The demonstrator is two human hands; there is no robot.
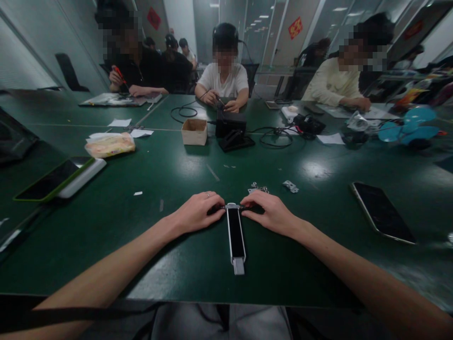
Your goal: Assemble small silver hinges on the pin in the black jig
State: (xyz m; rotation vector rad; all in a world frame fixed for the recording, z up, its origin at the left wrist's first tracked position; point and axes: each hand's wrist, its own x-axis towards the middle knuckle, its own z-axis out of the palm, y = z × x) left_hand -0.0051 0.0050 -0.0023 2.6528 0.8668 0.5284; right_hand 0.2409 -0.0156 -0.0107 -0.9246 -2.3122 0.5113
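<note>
A slim black-and-silver device (236,236) lies lengthwise on the green table in front of me, a flat silver tab at its near end. My left hand (201,212) pinches at the left side of its far end, thumb and fingertips close together; a ring is on one finger. From the right, my right hand (271,213) pinches at the same end in a mirrored pose. Small dark bits show at the fingertips, too small to name. Just beyond my right fingers lie several small metal parts (260,188), partly hidden, and a crumpled silver piece (290,186).
A phone (384,212) lies at right; a green-edged phone (53,179) rests at left by a white object. Farther off are a tissue pack (110,145), a cardboard box (194,132), a black device (230,125) with cables and a blue fan-like object (406,125). Several people sit across.
</note>
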